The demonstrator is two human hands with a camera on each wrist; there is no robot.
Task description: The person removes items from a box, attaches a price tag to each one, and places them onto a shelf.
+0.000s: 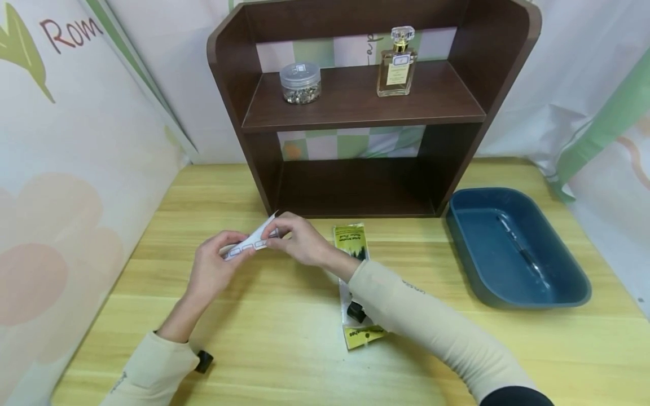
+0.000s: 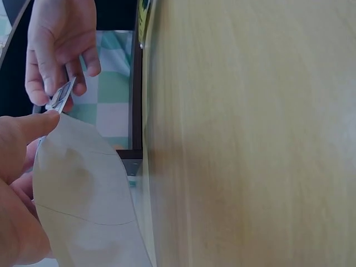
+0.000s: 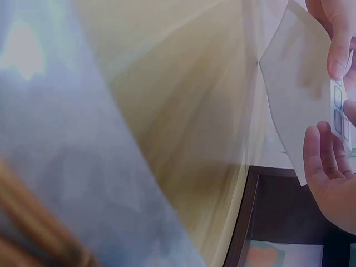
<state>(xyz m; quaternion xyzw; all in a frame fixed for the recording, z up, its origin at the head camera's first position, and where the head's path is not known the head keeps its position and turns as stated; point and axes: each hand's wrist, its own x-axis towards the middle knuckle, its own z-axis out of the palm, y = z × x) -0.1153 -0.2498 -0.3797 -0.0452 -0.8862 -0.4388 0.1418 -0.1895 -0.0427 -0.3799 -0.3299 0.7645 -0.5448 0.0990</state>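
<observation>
A white sheet of sticker labels (image 1: pixel 247 243) with blue-outlined frames is held up over the table, below the shelf's left side. My left hand (image 1: pixel 210 262) grips its lower left end between thumb and fingers. At the other end, the thumb and index finger of my right hand (image 1: pixel 299 239) pinch the sheet's edge. Seen from the left wrist, the plain back of the sheet (image 2: pixel 83 183) bends downward, and its printed edge (image 2: pixel 62 95) lies between both hands. The right wrist view shows the row of label frames (image 3: pixel 338 108) between the fingers.
On the dark brown shelf (image 1: pixel 363 121) stand a clear lidded jar (image 1: pixel 301 84) of small metallic pieces and a perfume bottle (image 1: pixel 397 65), both labelled. A yellow brush pack (image 1: pixel 351 239) lies partly under my right forearm. The blue tray (image 1: pixel 513 304) at right holds a slim wrapped item (image 1: pixel 523 251).
</observation>
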